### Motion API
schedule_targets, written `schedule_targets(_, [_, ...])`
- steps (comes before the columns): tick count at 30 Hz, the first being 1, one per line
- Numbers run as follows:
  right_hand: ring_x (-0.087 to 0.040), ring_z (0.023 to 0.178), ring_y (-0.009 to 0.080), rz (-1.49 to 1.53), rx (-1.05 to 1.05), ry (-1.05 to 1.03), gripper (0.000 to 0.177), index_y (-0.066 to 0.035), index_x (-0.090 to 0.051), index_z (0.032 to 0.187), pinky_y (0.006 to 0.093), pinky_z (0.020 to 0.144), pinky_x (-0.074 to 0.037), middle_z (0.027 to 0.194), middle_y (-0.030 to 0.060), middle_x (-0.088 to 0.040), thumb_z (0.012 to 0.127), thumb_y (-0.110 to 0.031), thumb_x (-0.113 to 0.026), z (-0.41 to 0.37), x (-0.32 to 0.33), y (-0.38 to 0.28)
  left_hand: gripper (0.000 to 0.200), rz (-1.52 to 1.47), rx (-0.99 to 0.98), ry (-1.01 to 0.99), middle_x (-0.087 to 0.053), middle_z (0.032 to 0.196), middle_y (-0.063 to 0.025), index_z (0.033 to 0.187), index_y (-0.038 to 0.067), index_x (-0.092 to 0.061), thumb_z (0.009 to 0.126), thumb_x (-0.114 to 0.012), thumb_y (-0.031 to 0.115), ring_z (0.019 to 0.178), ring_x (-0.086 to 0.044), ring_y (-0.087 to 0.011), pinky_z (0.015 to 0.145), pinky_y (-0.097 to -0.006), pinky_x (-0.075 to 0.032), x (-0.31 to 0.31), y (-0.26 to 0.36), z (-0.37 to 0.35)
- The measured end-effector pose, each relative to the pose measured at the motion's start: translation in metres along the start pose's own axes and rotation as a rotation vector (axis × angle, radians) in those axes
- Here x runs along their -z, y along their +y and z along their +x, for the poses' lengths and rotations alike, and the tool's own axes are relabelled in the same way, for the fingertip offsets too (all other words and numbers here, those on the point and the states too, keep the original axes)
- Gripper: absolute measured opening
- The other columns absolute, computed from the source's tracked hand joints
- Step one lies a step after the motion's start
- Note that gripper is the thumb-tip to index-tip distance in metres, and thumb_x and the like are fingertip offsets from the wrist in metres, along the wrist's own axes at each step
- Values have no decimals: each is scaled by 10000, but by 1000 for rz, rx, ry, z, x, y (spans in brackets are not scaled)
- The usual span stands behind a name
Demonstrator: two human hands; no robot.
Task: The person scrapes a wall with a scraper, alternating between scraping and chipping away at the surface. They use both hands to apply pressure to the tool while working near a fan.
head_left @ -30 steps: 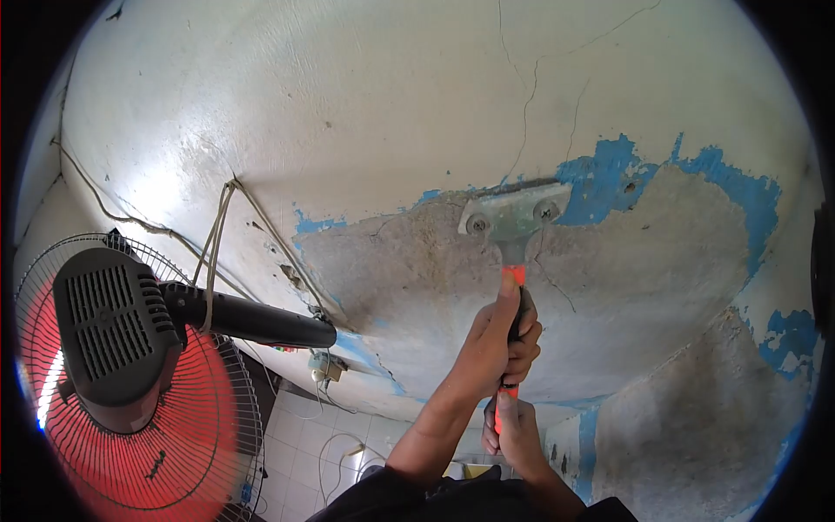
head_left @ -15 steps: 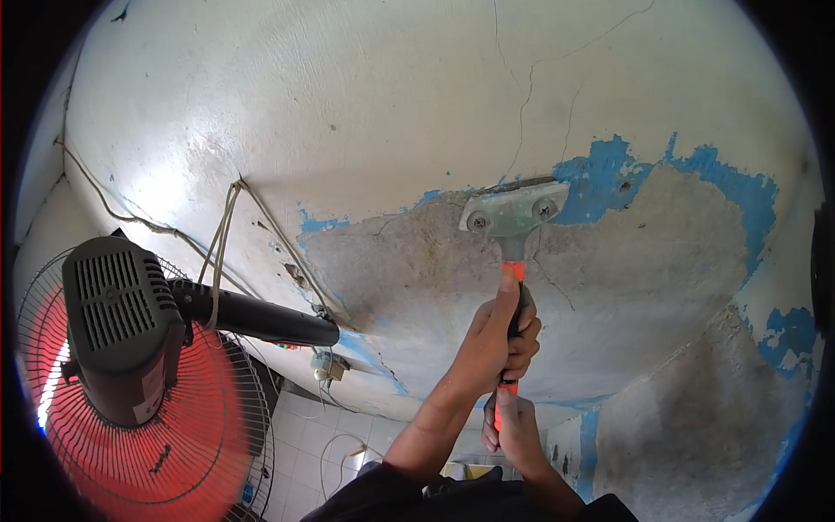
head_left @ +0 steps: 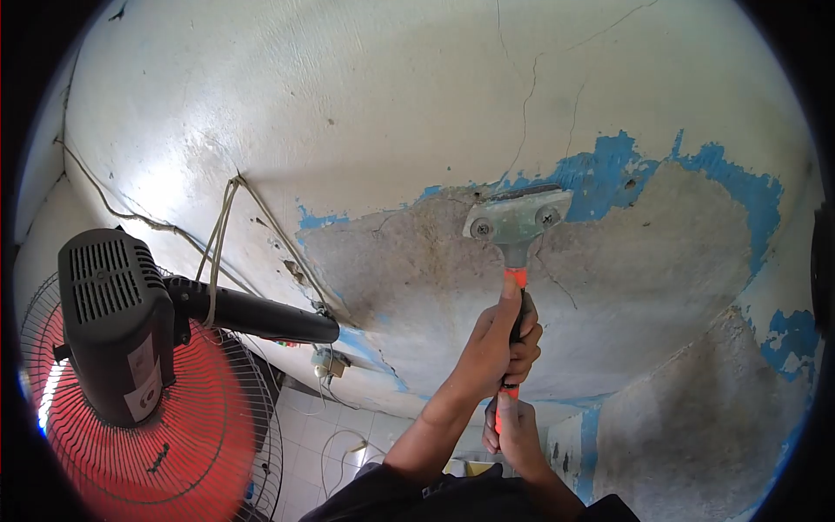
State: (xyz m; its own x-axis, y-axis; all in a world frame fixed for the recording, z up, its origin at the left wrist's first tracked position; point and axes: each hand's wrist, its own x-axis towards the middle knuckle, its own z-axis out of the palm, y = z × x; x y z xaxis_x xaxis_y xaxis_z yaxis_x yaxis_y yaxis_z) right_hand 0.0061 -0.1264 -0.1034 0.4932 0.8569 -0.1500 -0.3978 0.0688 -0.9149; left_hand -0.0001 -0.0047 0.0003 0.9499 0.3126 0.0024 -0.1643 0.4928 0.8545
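A wall scraper (head_left: pixel 515 224) with a wide metal head, two screws and a black-and-orange handle is pressed against the wall (head_left: pixel 417 96). Its blade meets the edge between blue paint (head_left: pixel 600 178) and bare grey plaster (head_left: pixel 644 261). My left hand (head_left: pixel 497 339) wraps round the upper handle, thumb laid along it towards the head. Lower down, my right hand (head_left: pixel 517 431) is closed round the handle's orange end. Both arms reach up from dark clothing at the bottom.
A fan (head_left: pixel 117 331) with red blades and a wire guard stands close on the left. Light cords (head_left: pixel 228 235) hang from the wall beside it. Thin cracks (head_left: pixel 524 113) run above the scraper. Below lies a tiled floor (head_left: pixel 304 444) with a loose cable.
The scraper's head sits slightly lower and to the right in view, still against the wall. Both hands keep their hold. The fan has shifted slightly in view.
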Motion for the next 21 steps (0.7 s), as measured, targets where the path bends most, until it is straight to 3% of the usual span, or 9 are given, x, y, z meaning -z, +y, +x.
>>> schedule_targets(5, [-402,401,97,54,-20,-2,457,-48,-436,694,258,403,-331,510,9,-404,1007,-380,-461,0,4,-3,547,24,-18,-4,-225,522,67,752,138,-336,972,-262,634,411,-172,-37,350,-219,-157,-2,-1,2])
schedule_targets(21, [-408,399,108,86,-6,-48,458,-38,-450,721,264,411,-346,502,18,-410,1015,-388,-424,3,11,4,523,51,-23,19,-238,527,64,752,133,-341,991,-274,594,413,-188,-32,348,-219,-165,-2,-9,6])
